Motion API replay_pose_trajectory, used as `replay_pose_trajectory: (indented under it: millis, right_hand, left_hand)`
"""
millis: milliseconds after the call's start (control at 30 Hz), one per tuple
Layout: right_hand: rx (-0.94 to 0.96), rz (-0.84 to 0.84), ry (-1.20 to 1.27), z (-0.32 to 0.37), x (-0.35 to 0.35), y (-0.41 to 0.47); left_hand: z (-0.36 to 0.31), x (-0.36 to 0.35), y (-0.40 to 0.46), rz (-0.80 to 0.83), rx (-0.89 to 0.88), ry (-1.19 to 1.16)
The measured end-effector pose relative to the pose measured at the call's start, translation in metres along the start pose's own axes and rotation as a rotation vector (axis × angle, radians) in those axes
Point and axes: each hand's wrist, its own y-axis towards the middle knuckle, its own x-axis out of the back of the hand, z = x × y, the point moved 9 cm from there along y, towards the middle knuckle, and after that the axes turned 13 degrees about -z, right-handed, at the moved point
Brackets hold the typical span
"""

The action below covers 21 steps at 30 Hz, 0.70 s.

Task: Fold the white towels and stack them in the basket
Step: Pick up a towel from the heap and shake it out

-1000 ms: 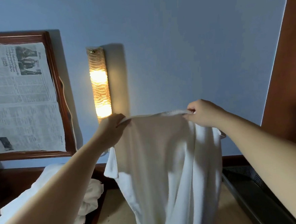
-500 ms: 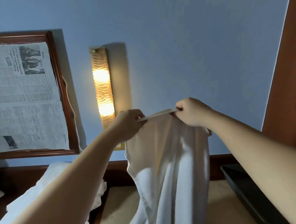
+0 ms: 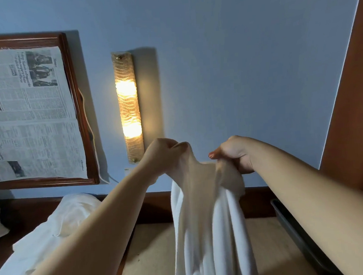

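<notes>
A white towel (image 3: 208,232) hangs in long folds from both my hands, raised in front of the blue wall. My left hand (image 3: 162,153) grips one top corner of it. My right hand (image 3: 235,155) grips the other top corner, close beside the left. The top edge between them is bunched and sags. The towel's lower part runs out of the frame. More white towels (image 3: 54,232) lie in a heap at the lower left. The dark basket (image 3: 294,232) shows at the lower right, mostly hidden by my right forearm.
A lit wall lamp (image 3: 128,106) hangs on the blue wall behind my hands. A wooden frame covered with newspaper (image 3: 28,113) is on the left. A brown wooden panel (image 3: 354,103) rises on the right. A beige surface (image 3: 150,257) lies below the towel.
My hands have come closer together, so the towel's top edge went from spread and taut to bunched. The towel now hangs narrower.
</notes>
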Motion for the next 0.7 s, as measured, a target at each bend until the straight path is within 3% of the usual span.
replay_pose_trajectory:
  millis: [200, 467, 700]
  right_hand:
    - [-0.078, 0.076, 0.366, -0.011, -0.015, -0.002]
    - [0.029, 0.026, 0.389, -0.018, -0.006, -0.014]
    - [0.040, -0.019, 0.666, -0.011, -0.008, -0.014]
  left_hand:
    - [-0.008, -0.024, -0.015, 0.075, -0.040, -0.083]
    - [0.007, -0.025, -0.022, 0.004, -0.011, -0.122]
    - [0.007, -0.039, -0.039, 0.093, 0.074, -0.475]
